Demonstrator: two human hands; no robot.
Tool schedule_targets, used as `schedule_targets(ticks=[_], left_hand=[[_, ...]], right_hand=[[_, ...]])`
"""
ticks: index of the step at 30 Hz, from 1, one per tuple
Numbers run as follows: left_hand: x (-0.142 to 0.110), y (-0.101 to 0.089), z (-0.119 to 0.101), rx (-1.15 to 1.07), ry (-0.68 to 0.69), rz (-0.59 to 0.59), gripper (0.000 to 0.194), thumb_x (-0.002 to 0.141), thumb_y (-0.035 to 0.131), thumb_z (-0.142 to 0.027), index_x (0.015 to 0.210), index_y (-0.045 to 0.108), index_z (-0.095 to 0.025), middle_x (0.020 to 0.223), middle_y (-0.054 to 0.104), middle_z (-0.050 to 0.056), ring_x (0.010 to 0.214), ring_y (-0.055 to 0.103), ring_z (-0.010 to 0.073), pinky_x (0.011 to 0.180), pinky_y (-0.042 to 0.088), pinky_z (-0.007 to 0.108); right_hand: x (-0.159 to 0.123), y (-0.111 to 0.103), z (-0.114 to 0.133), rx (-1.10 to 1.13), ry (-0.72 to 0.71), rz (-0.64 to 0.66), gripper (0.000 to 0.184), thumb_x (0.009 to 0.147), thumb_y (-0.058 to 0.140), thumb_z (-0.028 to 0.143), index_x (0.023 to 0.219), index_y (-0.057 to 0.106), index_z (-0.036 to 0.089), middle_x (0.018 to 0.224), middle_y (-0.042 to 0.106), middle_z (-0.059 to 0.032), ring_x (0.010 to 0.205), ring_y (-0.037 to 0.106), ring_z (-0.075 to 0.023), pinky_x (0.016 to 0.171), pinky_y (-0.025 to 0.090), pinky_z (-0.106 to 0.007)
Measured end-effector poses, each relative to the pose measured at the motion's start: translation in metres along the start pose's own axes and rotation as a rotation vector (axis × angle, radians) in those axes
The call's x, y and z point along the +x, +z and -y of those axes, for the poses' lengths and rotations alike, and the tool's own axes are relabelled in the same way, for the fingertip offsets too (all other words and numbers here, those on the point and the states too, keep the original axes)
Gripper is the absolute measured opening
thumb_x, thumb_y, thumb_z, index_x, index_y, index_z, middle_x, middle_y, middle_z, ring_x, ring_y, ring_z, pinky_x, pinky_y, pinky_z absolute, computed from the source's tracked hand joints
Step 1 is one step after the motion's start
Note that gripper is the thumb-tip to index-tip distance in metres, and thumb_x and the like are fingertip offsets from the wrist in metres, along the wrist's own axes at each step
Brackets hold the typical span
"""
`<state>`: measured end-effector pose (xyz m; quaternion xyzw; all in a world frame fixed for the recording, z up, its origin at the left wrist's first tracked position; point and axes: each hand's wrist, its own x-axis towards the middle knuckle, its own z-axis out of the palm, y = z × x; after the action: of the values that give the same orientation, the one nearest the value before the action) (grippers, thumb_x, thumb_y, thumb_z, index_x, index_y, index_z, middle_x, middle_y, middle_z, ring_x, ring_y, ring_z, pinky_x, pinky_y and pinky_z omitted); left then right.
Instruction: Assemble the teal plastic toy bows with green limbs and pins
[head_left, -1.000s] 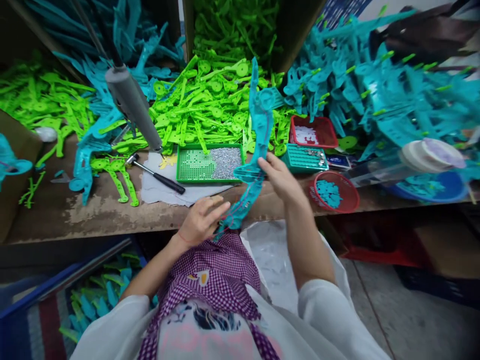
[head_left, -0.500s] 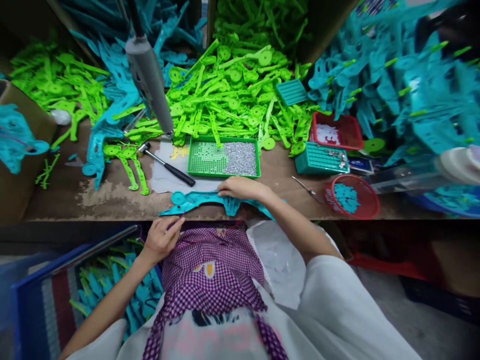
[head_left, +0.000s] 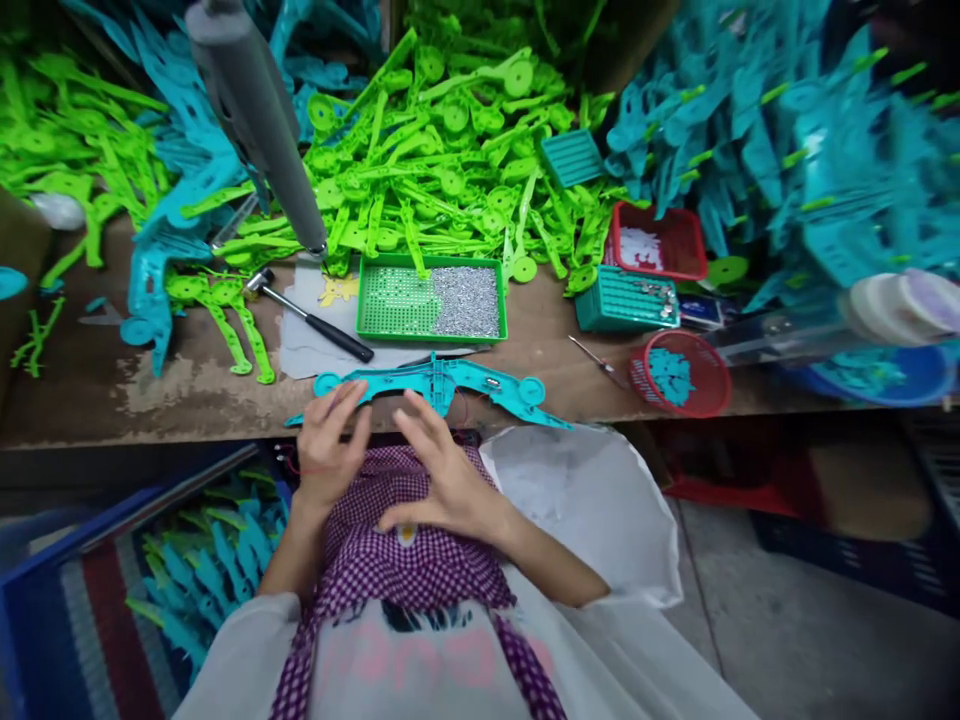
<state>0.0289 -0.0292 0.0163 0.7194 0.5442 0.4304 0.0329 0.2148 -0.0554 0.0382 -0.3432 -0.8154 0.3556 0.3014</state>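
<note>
A long teal plastic bow-shaped part (head_left: 450, 382) lies flat along the front edge of the wooden bench (head_left: 187, 390). My left hand (head_left: 328, 452) rests just below its left end, fingers spread, fingertips touching or nearly touching the part. My right hand (head_left: 439, 472) hovers below the middle of the part over my checked apron (head_left: 420, 560), fingers apart and holding nothing. Thin red wire shows near the part's middle.
Behind the part are a green tray of small silver screws (head_left: 431, 300), a hammer (head_left: 307, 318) on grey cloth, a hanging grey screwdriver (head_left: 259, 125), red baskets (head_left: 679, 373), a teal tray (head_left: 626, 300), piles of green and teal parts, and a blue crate (head_left: 112, 590) at lower left.
The teal part went from upright in my hands to lying flat on the bench edge. My right hand has let go of it and drawn back toward my lap; my left hand rose to its left end.
</note>
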Motion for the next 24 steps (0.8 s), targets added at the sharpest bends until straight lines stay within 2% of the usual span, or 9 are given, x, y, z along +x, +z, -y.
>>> schedule_targets(ticks=[2,4,7,9,13,16,19,23,24], left_hand=[[0.012,-0.002,0.004,-0.011,-0.108,-0.026,0.029,0.09,0.06,-0.017,0.117,0.067,-0.02,0.108,0.072,0.008,0.103,0.067,0.0194,0.094,0.054,0.034],[0.018,-0.002,0.008,-0.015,-0.201,-0.052,0.025,0.091,0.058,-0.019,0.113,0.069,-0.018,0.106,0.072,0.008,0.1,0.067,0.0191,0.091,0.054,0.034],[0.019,-0.001,0.013,-0.005,-0.243,-0.077,0.025,0.091,0.058,-0.023,0.112,0.07,-0.017,0.104,0.072,0.009,0.099,0.067,0.0196,0.089,0.053,0.034],[0.017,0.001,0.017,0.001,-0.25,-0.065,0.027,0.09,0.059,-0.025,0.113,0.07,-0.017,0.105,0.071,0.009,0.097,0.067,0.0192,0.088,0.053,0.033],[0.01,0.014,0.019,0.057,-0.219,0.005,0.028,0.092,0.056,-0.027,0.115,0.068,-0.018,0.108,0.071,0.009,0.096,0.067,0.0196,0.089,0.051,0.035],[0.01,0.031,0.007,0.141,-0.106,0.136,0.032,0.093,0.055,-0.028,0.122,0.065,-0.019,0.115,0.07,0.011,0.106,0.064,0.0251,0.098,0.045,0.043],[0.011,0.038,-0.01,0.141,-0.013,0.252,0.044,0.095,0.053,-0.032,0.136,0.054,-0.017,0.127,0.064,0.016,0.114,0.061,0.0287,0.096,0.046,0.045],[0.004,0.03,-0.013,0.11,0.033,0.21,0.055,0.096,0.052,-0.031,0.148,0.038,-0.021,0.134,0.059,0.015,0.121,0.057,0.0269,0.1,0.045,0.041],[0.0,0.029,-0.009,0.126,0.047,0.179,0.058,0.095,0.053,-0.03,0.15,0.036,-0.022,0.135,0.059,0.015,0.121,0.057,0.0267,0.102,0.044,0.041]], right_hand=[[-0.01,0.023,-0.003,-0.029,0.036,-0.012,0.095,0.08,0.064,0.061,0.155,0.011,0.036,0.161,0.026,-0.0141,0.139,0.043,-0.034,0.107,0.045,-0.055],[-0.012,0.038,-0.007,-0.041,0.13,0.06,0.063,0.09,0.052,0.054,0.147,0.035,0.034,0.149,0.046,-0.0124,0.125,0.057,-0.0325,0.098,0.052,-0.053],[-0.004,0.029,-0.009,0.089,0.29,0.08,0.035,0.097,0.04,0.046,0.116,0.062,0.028,0.107,0.072,-0.0074,0.094,0.07,-0.026,0.086,0.057,-0.046],[0.002,-0.001,-0.008,0.251,0.349,-0.088,0.027,0.096,0.044,0.044,0.099,0.064,0.027,0.09,0.072,-0.0024,0.079,0.069,-0.0192,0.076,0.058,-0.037],[0.024,-0.066,-0.003,0.293,0.438,-0.675,0.015,0.087,0.059,0.04,0.093,0.058,0.026,0.077,0.062,0.0011,0.062,0.058,-0.012,0.056,0.05,-0.027],[0.053,-0.077,0.003,0.195,0.385,-0.803,0.019,0.092,0.051,0.038,0.105,0.057,0.026,0.086,0.06,-0.0008,0.07,0.059,-0.0122,0.063,0.051,-0.027],[0.065,-0.073,0.005,0.168,0.284,-0.51,0.024,0.096,0.044,0.034,0.112,0.059,0.024,0.089,0.062,-0.0014,0.077,0.061,-0.0133,0.073,0.053,-0.029],[0.03,-0.094,-0.003,0.249,-0.103,0.292,0.02,0.091,0.056,0.035,0.104,0.068,0.025,0.096,0.07,-0.0023,0.093,0.065,-0.0164,0.087,0.054,-0.035],[0.02,-0.101,-0.006,0.262,-0.155,0.374,0.025,0.087,0.064,0.04,0.106,0.07,0.026,0.105,0.07,-0.0041,0.103,0.065,-0.0193,0.092,0.053,-0.038]])
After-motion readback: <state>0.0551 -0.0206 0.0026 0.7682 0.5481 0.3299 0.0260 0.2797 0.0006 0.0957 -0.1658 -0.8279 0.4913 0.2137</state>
